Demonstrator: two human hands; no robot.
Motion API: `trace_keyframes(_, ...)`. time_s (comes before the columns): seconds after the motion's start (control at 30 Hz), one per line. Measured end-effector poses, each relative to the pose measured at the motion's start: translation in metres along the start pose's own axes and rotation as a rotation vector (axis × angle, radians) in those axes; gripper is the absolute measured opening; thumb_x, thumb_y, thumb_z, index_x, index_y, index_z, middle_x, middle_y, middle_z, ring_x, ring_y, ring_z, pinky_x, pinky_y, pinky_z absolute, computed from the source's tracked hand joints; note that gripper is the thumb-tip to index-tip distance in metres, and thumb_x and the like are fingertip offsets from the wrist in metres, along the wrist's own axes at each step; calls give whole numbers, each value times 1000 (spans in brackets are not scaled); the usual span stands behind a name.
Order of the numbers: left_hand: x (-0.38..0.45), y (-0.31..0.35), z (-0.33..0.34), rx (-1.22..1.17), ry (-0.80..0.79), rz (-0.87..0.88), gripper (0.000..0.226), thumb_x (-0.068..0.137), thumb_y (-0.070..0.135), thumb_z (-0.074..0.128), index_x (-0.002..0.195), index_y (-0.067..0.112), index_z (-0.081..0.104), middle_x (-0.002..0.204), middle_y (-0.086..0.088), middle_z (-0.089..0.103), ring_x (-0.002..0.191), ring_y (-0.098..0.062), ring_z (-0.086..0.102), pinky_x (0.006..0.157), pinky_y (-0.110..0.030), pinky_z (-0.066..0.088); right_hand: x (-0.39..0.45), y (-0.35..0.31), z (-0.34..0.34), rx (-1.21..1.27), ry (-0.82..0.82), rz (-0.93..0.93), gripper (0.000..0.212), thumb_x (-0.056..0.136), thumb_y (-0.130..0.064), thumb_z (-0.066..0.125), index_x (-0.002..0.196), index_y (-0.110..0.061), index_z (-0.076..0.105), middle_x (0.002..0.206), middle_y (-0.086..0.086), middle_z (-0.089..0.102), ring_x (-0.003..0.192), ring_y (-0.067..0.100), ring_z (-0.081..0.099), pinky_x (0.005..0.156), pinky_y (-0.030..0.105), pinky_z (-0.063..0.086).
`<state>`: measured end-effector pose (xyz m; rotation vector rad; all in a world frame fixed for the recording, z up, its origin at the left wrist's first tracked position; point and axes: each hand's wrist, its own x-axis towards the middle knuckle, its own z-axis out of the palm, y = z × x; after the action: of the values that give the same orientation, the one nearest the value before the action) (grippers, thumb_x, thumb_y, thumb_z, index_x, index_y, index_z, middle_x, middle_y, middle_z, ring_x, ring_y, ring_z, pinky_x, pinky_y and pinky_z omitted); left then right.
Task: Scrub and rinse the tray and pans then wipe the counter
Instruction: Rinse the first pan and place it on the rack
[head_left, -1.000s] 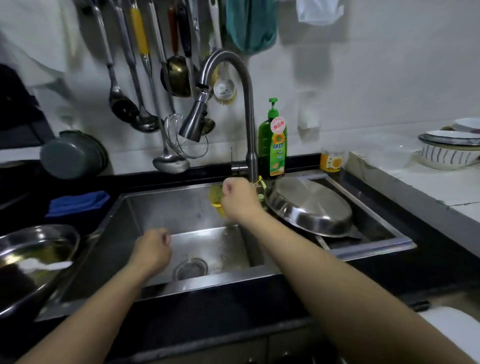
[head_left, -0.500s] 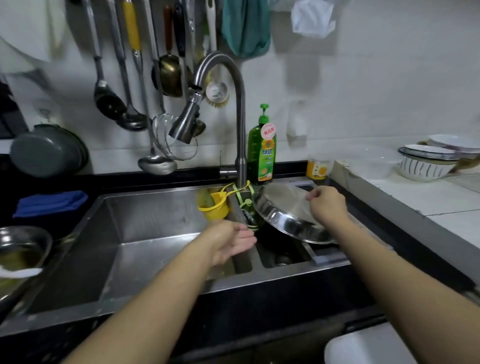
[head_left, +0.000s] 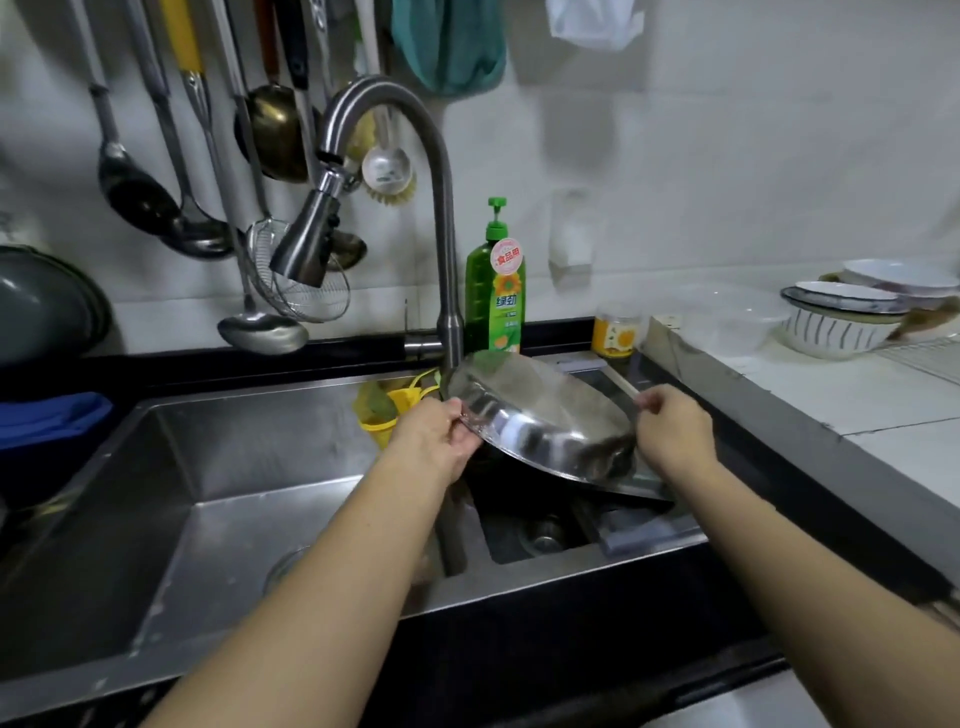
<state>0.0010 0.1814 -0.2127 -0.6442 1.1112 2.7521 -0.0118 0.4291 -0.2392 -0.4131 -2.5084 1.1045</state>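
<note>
A round steel pan (head_left: 540, 410) hangs upside down and tilted over the small right basin of the steel sink (head_left: 249, 467). My left hand (head_left: 434, 441) grips its left rim and my right hand (head_left: 672, 431) grips its right rim. Behind the pan stands the curved tap (head_left: 415, 171), its spray head pointing down over the large left basin, with no water running. A yellow holder (head_left: 387, 410) with a green scrubber in it hangs on the sink's back wall, just left of my left hand.
A green dish soap bottle (head_left: 496, 291) stands behind the pan. Ladles and a strainer (head_left: 291, 280) hang on the wall. Stacked bowls (head_left: 847, 317) sit on the white counter (head_left: 831, 395) at right. A blue cloth (head_left: 47, 415) lies left of the sink.
My left hand has come over from the large basin and taken the pan's left rim. With my right hand on the other rim, the pan has lifted off the small basin.
</note>
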Motion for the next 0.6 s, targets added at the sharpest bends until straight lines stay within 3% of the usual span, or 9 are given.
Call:
trace_keyframes(0.07, -12, 29, -28, -45, 16, 43, 24, 106, -5, 38, 89, -2, 54, 68, -19, 69, 77, -29, 69, 85, -49, 57, 3, -21, 8, 3, 44, -53, 27, 94, -8, 52, 114, -18, 68, 120, 9, 67, 107, 28, 59, 91, 35, 46)
trace_keyframes(0.17, -40, 80, -79, -100, 103, 120, 24, 105, -7, 38, 89, -6, 56, 57, -18, 68, 50, -26, 70, 56, -43, 60, -1, -66, 31, 29, 35, -134, 26, 94, -8, 52, 113, -14, 69, 120, 9, 68, 114, 32, 59, 96, 36, 45)
trace_keyframes(0.2, -55, 101, -99, -109, 135, 165, 24, 105, -7, 38, 88, -6, 56, 57, -17, 67, 46, -24, 69, 59, -42, 60, -4, -88, 49, 47, 11, -182, 25, 94, -7, 53, 112, -14, 70, 119, 9, 68, 114, 32, 59, 95, 36, 45)
trace_keyframes(0.27, -78, 130, -127, -111, 201, 218, 24, 105, -7, 39, 87, -5, 55, 60, -16, 67, 49, -22, 69, 68, -37, 63, -11, -124, 76, 74, -52, -247, 25, 92, -6, 55, 110, -13, 71, 118, 11, 69, 113, 32, 60, 92, 34, 46)
trace_keyframes(0.33, -92, 154, -159, -127, 277, 260, 24, 105, -6, 40, 85, -3, 53, 60, -14, 65, 50, -19, 67, 53, -30, 61, -23, -161, 109, 108, -150, -296, 27, 91, -5, 54, 111, -13, 71, 119, 13, 68, 115, 34, 59, 92, 31, 45)
trace_keyframes(0.4, -97, 164, -183, -152, 322, 275, 22, 105, -7, 39, 87, -2, 52, 74, -14, 62, 62, -19, 65, 42, -36, 58, -30, -188, 141, 84, -265, -331, 31, 91, -5, 55, 119, -11, 69, 123, 15, 67, 118, 35, 58, 95, 32, 45)
trace_keyframes(0.47, -90, 167, -202, -112, 378, 312, 21, 104, -8, 38, 92, 0, 53, 86, -12, 56, 71, -20, 61, 46, -42, 58, -33, -210, 175, 35, -378, -355, 36, 90, -7, 59, 126, -7, 64, 124, 19, 65, 116, 36, 59, 91, 33, 46)
trace_keyframes(0.6, -62, 153, -214, 68, 478, 397, 21, 100, -8, 45, 94, 7, 59, 74, -10, 65, 63, -23, 66, 59, -40, 59, -10, -236, 220, 17, -482, -261, 31, 86, -9, 68, 112, 2, 56, 105, 24, 63, 87, 35, 60, 66, 34, 49)
